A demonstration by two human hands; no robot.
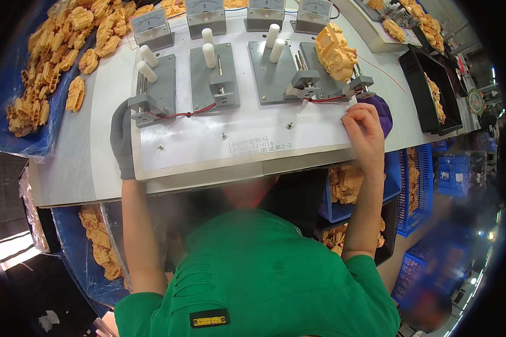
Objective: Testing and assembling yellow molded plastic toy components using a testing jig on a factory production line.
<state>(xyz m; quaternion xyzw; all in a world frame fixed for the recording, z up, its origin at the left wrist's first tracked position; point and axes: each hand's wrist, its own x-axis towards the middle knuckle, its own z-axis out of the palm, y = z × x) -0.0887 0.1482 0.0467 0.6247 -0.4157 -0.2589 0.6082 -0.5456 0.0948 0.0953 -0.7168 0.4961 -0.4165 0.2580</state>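
Observation:
A white board point(202, 143) carries several grey test stations, each with a small metal clamp. My left hand point(121, 140), in a grey glove, rests along the board's left edge beside the leftmost clamp point(143, 106); its fingers are mostly hidden. At the right end my bare right hand point(366, 132) has thumb and fingertips pinched together just below the rightmost clamp point(358, 85). A small white piece point(352, 101) shows above those fingertips; what they grip is unclear. A yellow plastic gearbox-like part point(335, 51) sits on the rightmost station, with a thin red wire trailing from it.
Analog meters point(206, 17) line the board's back. Yellow parts point(62, 56) heap on blue sheeting at left. A black bin point(433, 92) stands at right, with blue crates point(415, 188) below. A purple item point(382, 115) lies behind my right hand. White posts point(209, 56) rise from the stations.

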